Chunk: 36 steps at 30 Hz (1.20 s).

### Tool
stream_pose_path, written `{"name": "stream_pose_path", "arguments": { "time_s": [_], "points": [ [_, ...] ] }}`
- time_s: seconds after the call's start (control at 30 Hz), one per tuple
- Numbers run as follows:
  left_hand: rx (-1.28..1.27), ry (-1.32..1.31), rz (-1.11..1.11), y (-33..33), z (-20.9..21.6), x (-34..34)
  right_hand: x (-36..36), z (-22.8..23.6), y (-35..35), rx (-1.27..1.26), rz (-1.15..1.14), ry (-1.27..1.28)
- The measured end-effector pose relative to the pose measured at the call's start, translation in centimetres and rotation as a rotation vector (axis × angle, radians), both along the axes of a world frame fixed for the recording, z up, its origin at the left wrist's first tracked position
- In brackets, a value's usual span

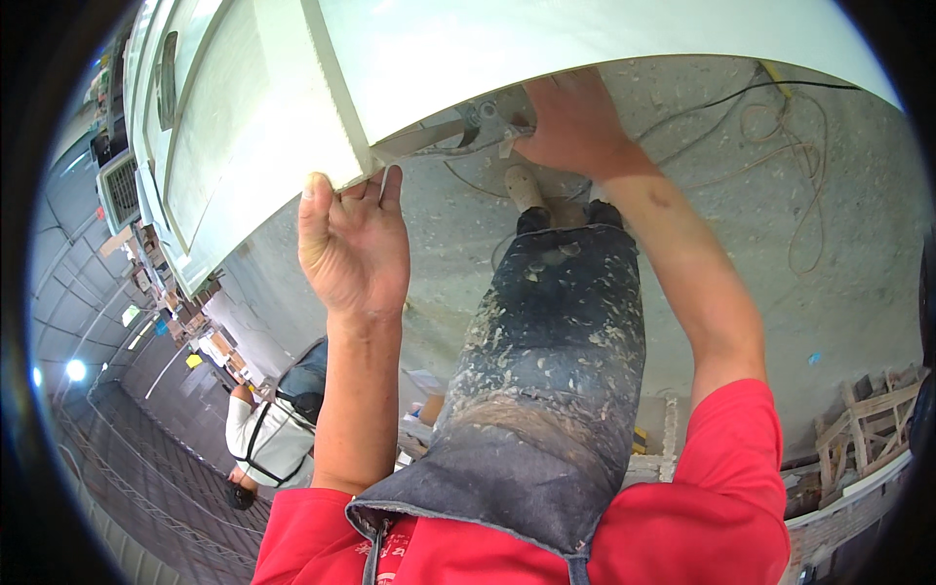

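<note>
A large glossy white panel (585,34) spans the top of the view. Beside it on the left is a pale board (258,107) with a rough, narrow edge. My left hand (353,239) is closed on the lower corner of this board, thumb on the near side and fingers curled behind. My right hand (575,122) reaches under the white panel's curved edge, its fingers mostly hidden there. Its thumb lies by a grey metal fitting (485,114), which seems to be a caster or bracket. I wear a dark, splattered apron (546,322).
Black and tan cables (809,146) lie looped on the stained concrete floor (741,205) at the right. Wooden frames (868,424) stand at the lower right. Another person (278,429) in a white top bends at the lower left, near stacked boxes (219,341).
</note>
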<state>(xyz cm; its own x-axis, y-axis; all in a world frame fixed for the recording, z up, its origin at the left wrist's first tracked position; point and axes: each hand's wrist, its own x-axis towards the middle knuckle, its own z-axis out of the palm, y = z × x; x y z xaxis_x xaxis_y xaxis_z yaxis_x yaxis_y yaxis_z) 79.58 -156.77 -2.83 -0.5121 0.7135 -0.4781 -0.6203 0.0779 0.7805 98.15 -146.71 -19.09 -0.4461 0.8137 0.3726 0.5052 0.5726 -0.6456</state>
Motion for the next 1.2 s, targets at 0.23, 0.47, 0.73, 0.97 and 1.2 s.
{"name": "stream_pose_path", "arguments": {
  "time_s": [0.23, 0.47, 0.73, 0.97, 1.2],
  "points": [
    [-0.011, 0.025, -0.081, -0.3, 0.6, -0.1, 1.4, 4.4, -2.1, -0.159, -0.029, -0.076],
    [-0.06, -0.007, -0.117, -1.3, 2.2, 1.5, 5.8, 11.1, -8.6, -0.333, -0.034, -0.119],
    [-0.346, 0.045, -0.362, -6.0, 10.8, 4.5, 11.6, 19.0, -15.1, -0.353, -0.099, 0.077],
    [-0.269, 1.496, -0.567, -1.9, 18.0, -5.9, 12.0, 24.3, -19.3, -0.372, -0.226, 0.082],
    [-0.292, 1.961, -0.62, 12.0, 12.6, -20.0, 7.2, 25.5, -24.0, -0.393, -0.521, 0.107]
  ]
}}
